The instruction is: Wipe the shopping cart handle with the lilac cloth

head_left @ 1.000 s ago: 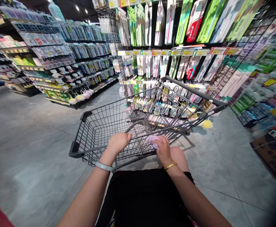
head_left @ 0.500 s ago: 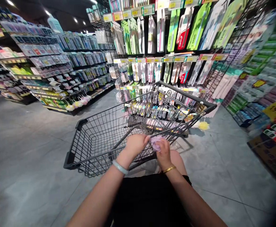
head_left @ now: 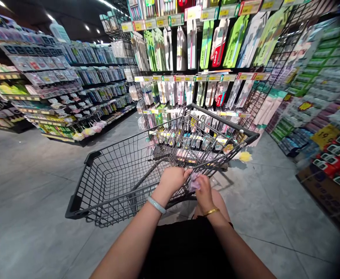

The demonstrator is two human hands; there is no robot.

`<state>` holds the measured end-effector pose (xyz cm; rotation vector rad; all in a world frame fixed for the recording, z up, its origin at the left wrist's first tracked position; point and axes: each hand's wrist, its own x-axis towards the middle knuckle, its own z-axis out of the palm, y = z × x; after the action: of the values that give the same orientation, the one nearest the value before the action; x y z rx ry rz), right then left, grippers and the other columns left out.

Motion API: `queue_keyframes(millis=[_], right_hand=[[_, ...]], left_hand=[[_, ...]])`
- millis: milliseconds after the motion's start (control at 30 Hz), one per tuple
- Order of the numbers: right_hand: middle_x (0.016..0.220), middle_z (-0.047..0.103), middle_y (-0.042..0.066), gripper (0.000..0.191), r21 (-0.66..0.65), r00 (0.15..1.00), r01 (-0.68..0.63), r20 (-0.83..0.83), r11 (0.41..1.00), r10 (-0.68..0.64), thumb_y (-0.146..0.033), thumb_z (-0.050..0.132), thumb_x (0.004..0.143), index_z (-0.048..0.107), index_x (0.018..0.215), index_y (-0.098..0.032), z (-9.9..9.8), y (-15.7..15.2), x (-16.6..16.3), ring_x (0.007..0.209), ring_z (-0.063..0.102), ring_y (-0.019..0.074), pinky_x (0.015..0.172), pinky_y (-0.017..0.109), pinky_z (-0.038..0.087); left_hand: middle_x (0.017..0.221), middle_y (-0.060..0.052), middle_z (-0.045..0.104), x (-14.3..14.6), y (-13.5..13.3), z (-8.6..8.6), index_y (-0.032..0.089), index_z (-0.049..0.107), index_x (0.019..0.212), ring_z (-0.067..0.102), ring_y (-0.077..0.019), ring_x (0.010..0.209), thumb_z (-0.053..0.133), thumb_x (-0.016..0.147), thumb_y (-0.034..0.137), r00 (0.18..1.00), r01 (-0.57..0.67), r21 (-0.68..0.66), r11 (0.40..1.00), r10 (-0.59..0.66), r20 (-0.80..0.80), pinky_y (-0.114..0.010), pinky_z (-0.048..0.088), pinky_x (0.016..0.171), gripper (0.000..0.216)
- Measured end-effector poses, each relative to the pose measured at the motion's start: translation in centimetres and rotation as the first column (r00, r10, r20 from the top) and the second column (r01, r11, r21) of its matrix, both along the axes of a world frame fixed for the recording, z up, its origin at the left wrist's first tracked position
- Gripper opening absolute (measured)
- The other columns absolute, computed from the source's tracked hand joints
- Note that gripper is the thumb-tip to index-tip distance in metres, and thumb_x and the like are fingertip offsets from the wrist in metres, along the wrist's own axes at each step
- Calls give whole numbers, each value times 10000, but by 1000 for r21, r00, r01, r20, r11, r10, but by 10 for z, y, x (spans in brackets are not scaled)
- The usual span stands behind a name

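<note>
A dark wire shopping cart (head_left: pixel 111 174) stands in front of me on the grey tiled floor, its basket bare. My right hand (head_left: pixel 203 189), with a gold bangle on the wrist, is closed on a small pale purple fluffy thing (head_left: pixel 193 181) just over the cart's near edge. My left hand (head_left: pixel 173 180), with a pale bangle on the wrist, is curled against the same purple thing from the left, its fingers touching it.
A wire rack of hanging toothbrush packs (head_left: pixel 204 50) rises right behind the cart. Shelves of packaged goods (head_left: pixel 56 77) line the left side, boxed goods (head_left: pixel 332 151) the right. A yellow fluffy thing (head_left: pixel 244 156) hangs by the cart's far right corner.
My left hand has moved right along the cart's edge and now meets my right hand at the purple thing. The view has tilted up slightly.
</note>
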<state>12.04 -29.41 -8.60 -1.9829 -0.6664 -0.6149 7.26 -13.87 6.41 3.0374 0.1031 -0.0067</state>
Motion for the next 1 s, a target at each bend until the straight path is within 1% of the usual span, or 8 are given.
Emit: queue_keyframes(millis=[100, 233, 300, 500, 633, 733, 900, 1000], right_hand=[[1026, 543, 70, 291, 100, 998, 8, -63, 995, -2, -46, 445, 715, 608, 900, -201, 5, -3, -1, 1001, 523, 220, 877, 395, 477], [1045, 522, 66, 207, 247, 984, 165, 30, 955, -178, -100, 517, 747, 611, 901, -203, 51, -20, 18, 1083, 509, 242, 950, 437, 436], [1068, 511, 70, 224, 218, 976, 173, 91, 960, -196, -100, 525, 752, 615, 929, -205, 57, -22, 21, 1087, 503, 247, 945, 446, 437], [1081, 535, 75, 299, -75, 991, 11, 130, 997, -2, -40, 475, 737, 638, 908, -222, 17, -14, -15, 1030, 500, 244, 867, 430, 477], [1104, 519, 70, 259, 85, 981, 112, 152, 990, -124, -85, 510, 765, 624, 941, -237, 54, -33, -15, 1026, 512, 242, 879, 449, 477], [1111, 516, 63, 255, 93, 947, 165, 265, 982, -184, -84, 553, 772, 625, 954, -248, 85, -44, -12, 1025, 509, 243, 885, 461, 471], [1074, 571, 59, 345, -122, 946, 45, 324, 992, -3, -8, 512, 743, 640, 946, -255, 77, -37, -40, 1025, 511, 246, 869, 447, 485], [1094, 568, 66, 365, -89, 966, 7, 257, 996, 16, -17, 498, 726, 642, 955, -261, 81, -41, -48, 1027, 518, 249, 864, 451, 491]], left_hand=[[830, -147, 706, -3, 5, 1, 155, 711, 865, 671, -253, 841, 77, 922, 655, 1000, -13, -2, 1000, 13, -1, -350, 470, 752, 810], [812, -137, 701, -11, 16, 1, 167, 699, 848, 663, -243, 820, 82, 916, 667, 1000, -15, 6, 1000, 15, -15, -339, 459, 738, 797], [777, -128, 694, -17, 21, 1, 173, 691, 815, 661, -244, 781, 77, 914, 670, 1000, -25, 26, 999, 25, -10, -332, 453, 704, 796], [736, -107, 683, -35, 39, 4, 191, 672, 788, 651, -234, 724, 85, 921, 662, 999, -41, 58, 997, 43, -30, -308, 430, 649, 765], [738, -91, 681, -50, 53, 10, 201, 655, 778, 645, -219, 720, 109, 928, 655, 997, -33, 74, 997, 38, -72, -289, 415, 644, 725], [738, -80, 679, -60, 64, 12, 212, 654, 786, 639, -210, 717, 121, 941, 629, 995, -19, 85, 996, 27, -98, -282, 408, 643, 694], [759, -92, 701, -58, 58, 17, 217, 679, 803, 654, -227, 756, 130, 943, 625, 984, -85, 79, 993, 96, -152, -282, 398, 632, 698], [848, -76, 726, -43, 27, 22, 254, 691, 909, 662, -225, 816, 159, 946, 622, 997, -33, 9, 999, 34, -70, -280, 398, 650, 648]])
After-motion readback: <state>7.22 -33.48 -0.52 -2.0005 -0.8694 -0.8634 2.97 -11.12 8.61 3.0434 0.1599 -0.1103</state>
